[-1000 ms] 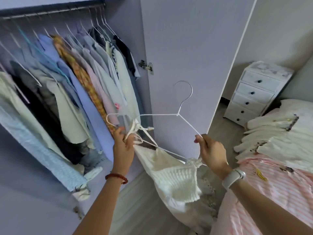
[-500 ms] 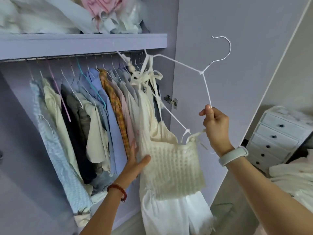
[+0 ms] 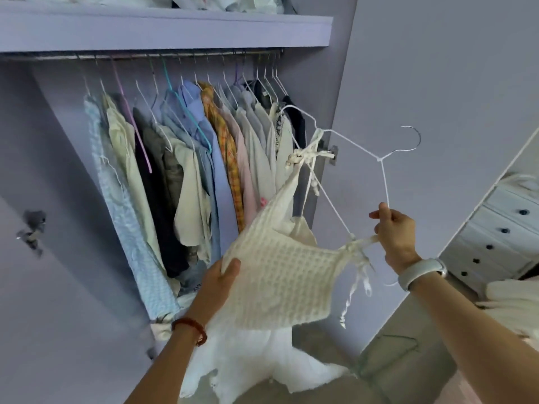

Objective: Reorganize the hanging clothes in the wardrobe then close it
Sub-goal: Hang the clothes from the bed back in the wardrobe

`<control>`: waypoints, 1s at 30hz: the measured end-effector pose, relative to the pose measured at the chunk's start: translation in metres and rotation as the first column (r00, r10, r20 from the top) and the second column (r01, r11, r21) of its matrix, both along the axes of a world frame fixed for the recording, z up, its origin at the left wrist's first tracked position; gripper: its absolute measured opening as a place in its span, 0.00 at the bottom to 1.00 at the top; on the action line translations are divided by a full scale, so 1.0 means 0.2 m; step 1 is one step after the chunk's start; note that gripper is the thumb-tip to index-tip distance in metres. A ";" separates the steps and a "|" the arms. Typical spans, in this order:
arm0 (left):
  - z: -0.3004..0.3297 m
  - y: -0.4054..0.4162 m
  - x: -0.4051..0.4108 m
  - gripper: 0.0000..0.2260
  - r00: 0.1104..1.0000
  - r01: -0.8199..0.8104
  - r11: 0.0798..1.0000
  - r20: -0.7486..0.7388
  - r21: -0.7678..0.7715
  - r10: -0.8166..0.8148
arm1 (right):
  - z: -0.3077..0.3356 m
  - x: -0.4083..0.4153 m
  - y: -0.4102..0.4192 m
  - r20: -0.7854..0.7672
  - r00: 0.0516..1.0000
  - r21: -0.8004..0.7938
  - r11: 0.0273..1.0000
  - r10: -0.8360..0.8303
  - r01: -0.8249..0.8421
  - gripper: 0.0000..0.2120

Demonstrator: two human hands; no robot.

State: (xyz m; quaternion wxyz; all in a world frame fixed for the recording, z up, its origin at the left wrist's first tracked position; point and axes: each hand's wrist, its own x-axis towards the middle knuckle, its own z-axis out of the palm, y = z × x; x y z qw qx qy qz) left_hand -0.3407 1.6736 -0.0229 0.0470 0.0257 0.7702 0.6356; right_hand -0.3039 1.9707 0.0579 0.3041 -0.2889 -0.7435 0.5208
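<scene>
A white knit strap dress hangs from a white wire hanger, tilted in front of the open lilac wardrobe. My right hand grips the hanger's lower corner and one dress strap. My left hand holds the dress's left edge from below. The other strap is tied in a knot over the hanger's far end. Behind, several shirts hang close together on the rail, filling it up to the right side.
The wardrobe's right door stands open right behind the hanger. A shelf with folded clothes runs above the rail. A white chest of drawers and a pile of pale clothes are at the right. The left door is at the near left.
The hanger has dropped lower and swung right, away from the rail. My left hand moved from under the dress to gripping its left edge. My view shifted slightly.
</scene>
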 end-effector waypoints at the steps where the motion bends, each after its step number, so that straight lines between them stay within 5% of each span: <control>1: 0.02 -0.04 0.00 0.07 0.999 -0.052 0.999 0.011 0.014 0.052 | -0.04 -0.01 -0.05 -0.012 1.000 0.008 1.000 0.024 -0.024 0.15; 8: 0.14 -0.40 0.07 0.17 0.925 -0.375 0.889 0.041 0.263 0.378 | -0.11 -0.14 -0.45 -0.077 0.939 0.168 0.933 0.334 -0.318 0.11; 12: 0.16 -0.61 0.04 0.16 0.835 -0.545 0.828 0.001 0.134 0.550 | -0.13 -0.25 -0.68 -0.031 0.887 0.149 0.880 0.460 -0.451 0.11; 17: 0.19 -0.71 -0.01 0.13 0.739 -0.661 0.734 -0.037 0.155 0.673 | -0.19 -0.35 -0.85 0.041 0.809 0.156 0.796 0.587 -0.585 0.11; 24: 0.21 -0.83 -0.22 0.14 0.682 -0.731 0.673 0.097 0.111 0.725 | -0.17 -0.58 -0.97 0.030 0.649 0.143 0.640 0.760 -0.755 0.11; 30: 0.31 -0.86 -0.45 0.19 0.549 -0.834 0.550 0.149 0.034 0.823 | -0.10 -0.89 -1.11 0.076 0.485 0.043 0.483 0.871 -0.875 0.11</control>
